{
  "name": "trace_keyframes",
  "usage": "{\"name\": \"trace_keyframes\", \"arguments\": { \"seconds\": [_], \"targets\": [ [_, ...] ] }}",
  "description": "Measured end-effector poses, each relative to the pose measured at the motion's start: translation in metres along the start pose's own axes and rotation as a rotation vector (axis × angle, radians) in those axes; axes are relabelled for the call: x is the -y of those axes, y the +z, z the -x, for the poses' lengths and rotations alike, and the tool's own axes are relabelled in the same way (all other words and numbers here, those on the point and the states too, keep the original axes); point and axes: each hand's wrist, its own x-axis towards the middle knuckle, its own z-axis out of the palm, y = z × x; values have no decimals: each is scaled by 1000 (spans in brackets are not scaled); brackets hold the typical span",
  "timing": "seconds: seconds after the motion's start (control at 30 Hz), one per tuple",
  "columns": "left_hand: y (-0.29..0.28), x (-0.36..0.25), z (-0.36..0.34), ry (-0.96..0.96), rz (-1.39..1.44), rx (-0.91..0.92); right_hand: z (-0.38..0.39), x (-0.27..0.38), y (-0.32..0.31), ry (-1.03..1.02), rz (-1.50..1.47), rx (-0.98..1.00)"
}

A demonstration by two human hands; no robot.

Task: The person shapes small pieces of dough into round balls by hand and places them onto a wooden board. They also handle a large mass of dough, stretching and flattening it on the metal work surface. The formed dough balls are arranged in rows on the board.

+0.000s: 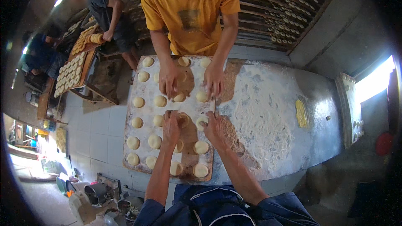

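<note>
A floured wooden board (130, 134) carries rows of pale, round, flattened dough pieces (154, 141). My left hand (171, 127) is curled over the middle of the board beside a shadowed piece (183, 120); what its fingertips hold is hard to make out. My right hand (213, 127), fingers bent, grips a dough piece (201, 124) near the board's right edge. Across from me, a co-worker's two hands (169, 81) (214, 81) rest on or just above other pieces on the far half of the board.
The metal worktop (318, 134) holds spread flour (261, 129) and a yellow smear (300, 113). The person in yellow (190, 33) stands opposite. At left, two people (109, 16) work by tables of rings (73, 69). Racks (284, 21) stand behind; pots (94, 194) sit low at left.
</note>
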Motion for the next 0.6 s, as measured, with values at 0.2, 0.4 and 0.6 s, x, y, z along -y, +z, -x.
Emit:
{"name": "trace_keyframes", "arguments": {
  "seconds": [0.2,0.4,0.6],
  "targets": [
    [-23,8,17,162,-12,111,-1,55,-45,381,-90,383],
    [-43,20,32,152,-91,-191,16,101,9,17,-138,301],
    [-97,135,17,-158,-376,-237,-48,165,129,-225,162,328]
  ]
}}
